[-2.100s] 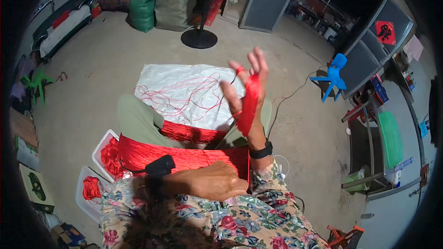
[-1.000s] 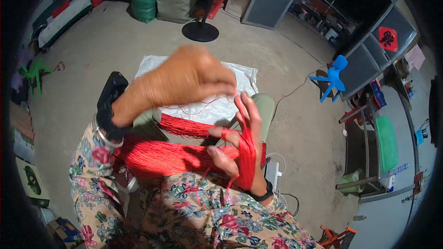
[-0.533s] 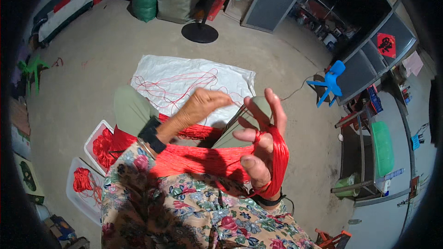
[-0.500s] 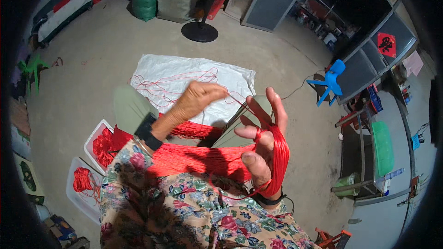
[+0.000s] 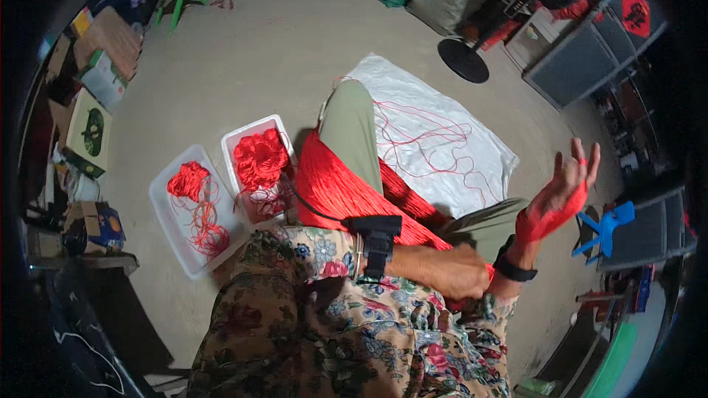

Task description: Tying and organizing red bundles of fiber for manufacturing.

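Where light falls, the red thread (image 5: 335,188) gleams.

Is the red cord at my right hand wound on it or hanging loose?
Wound on: the red cord lies as a thick band across your right hand, above the black wristband; its far side is hidden.

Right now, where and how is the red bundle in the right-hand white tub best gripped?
Probably the red bundle is best cupped around its rounded middle, from straight above: the walls of the white tub ring its sides, and loose strands trail at its near end, likely to snag.
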The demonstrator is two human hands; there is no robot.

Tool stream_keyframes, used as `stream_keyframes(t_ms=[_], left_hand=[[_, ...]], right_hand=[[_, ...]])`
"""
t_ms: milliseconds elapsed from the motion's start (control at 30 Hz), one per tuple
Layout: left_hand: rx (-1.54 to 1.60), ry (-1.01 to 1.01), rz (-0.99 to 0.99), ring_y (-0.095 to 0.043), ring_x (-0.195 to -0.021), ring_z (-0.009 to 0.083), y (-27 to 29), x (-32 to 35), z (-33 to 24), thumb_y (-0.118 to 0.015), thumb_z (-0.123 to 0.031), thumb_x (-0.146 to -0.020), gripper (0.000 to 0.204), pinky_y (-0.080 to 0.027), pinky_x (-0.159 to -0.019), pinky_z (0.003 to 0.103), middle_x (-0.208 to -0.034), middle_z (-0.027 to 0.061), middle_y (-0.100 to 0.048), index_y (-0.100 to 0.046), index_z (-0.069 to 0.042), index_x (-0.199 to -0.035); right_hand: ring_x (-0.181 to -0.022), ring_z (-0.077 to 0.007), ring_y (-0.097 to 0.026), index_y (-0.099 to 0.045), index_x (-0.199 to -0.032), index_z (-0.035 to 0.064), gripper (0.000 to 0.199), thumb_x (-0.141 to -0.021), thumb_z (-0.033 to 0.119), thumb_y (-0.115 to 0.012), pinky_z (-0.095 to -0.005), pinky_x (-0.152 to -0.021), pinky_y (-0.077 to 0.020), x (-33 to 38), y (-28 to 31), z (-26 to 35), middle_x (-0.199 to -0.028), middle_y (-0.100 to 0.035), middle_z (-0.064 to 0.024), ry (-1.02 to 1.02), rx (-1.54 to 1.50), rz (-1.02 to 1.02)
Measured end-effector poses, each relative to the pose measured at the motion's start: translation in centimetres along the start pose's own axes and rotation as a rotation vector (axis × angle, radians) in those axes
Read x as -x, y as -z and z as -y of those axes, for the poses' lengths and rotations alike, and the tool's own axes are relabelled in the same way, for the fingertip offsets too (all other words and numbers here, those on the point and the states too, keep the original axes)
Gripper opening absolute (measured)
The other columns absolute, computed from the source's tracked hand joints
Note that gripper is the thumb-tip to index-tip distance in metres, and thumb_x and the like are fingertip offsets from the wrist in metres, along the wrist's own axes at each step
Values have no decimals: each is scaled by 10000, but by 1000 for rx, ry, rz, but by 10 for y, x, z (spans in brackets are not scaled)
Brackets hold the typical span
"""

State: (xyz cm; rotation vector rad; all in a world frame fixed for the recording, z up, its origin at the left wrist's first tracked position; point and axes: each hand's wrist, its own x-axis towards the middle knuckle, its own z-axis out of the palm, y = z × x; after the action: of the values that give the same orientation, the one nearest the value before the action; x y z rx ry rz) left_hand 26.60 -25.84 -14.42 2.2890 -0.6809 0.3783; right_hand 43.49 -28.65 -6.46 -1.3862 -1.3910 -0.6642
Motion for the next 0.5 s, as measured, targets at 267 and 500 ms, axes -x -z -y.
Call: stream_keyframes(t_ms=[267, 500], left_hand=[[-473, -15, -106, -656, -599, 304, 162, 3, -9, -641, -272, -760, 252, -490, -526, 428, -629, 162, -640, -631, -39, -665], [90, 18, -550, -638, -599, 235, 164, -13, 61, -664, -313, -788, 207, -481, -558, 368, -639, 109, -637, -718, -120, -736]], right_hand=[[-1339, -380, -387, -643, -1075, 11, 361, -842, 284, -680, -493, -1036, -392, 33, -33, 84, -1490, -295, -206, -380, -110, 84], [-1309, -497, -381, -672, -967, 87, 325, -837, 384, -682, -593, -916, -492, 34, 12, 124, -1566, -91, -218, -445, -769, 159]])
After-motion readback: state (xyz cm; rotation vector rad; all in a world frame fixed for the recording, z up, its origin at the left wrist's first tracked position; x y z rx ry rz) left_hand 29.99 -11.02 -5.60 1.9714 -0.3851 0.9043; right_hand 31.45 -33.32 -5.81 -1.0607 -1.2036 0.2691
